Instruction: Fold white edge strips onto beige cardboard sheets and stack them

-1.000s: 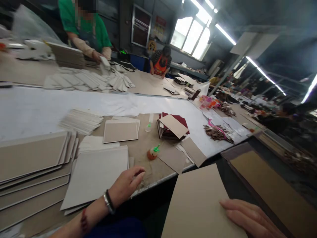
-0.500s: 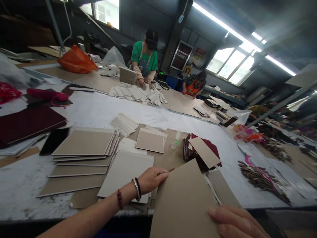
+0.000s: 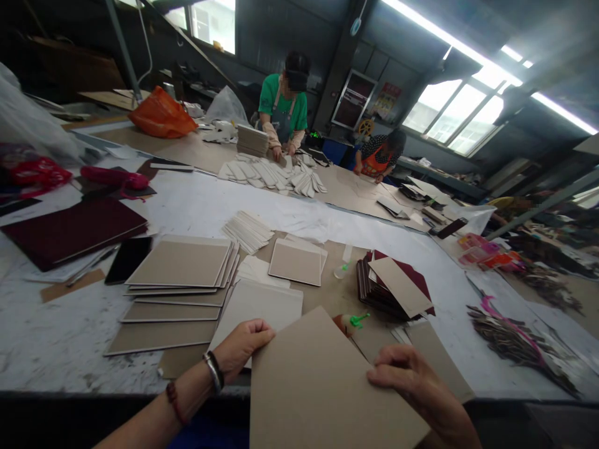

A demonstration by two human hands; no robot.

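One head-worn camera looks forward and down across the bench (image 3: 56, 349). The left hand (image 3: 243, 346), right hand (image 3: 412, 380) and grey board (image 3: 318, 386) lie nearest, at the lower edge.

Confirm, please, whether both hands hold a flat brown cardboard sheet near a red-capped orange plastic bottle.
No: the head view shows the orange plastic bottle has a green cap; the left hand and right hand do hold the flat brown cardboard sheet.

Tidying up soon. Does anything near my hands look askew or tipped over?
Yes. A small bottle with a green cap seems to lie on its side just beyond the held cardboard sheet, and a tan card sits crooked on the dark red stack.
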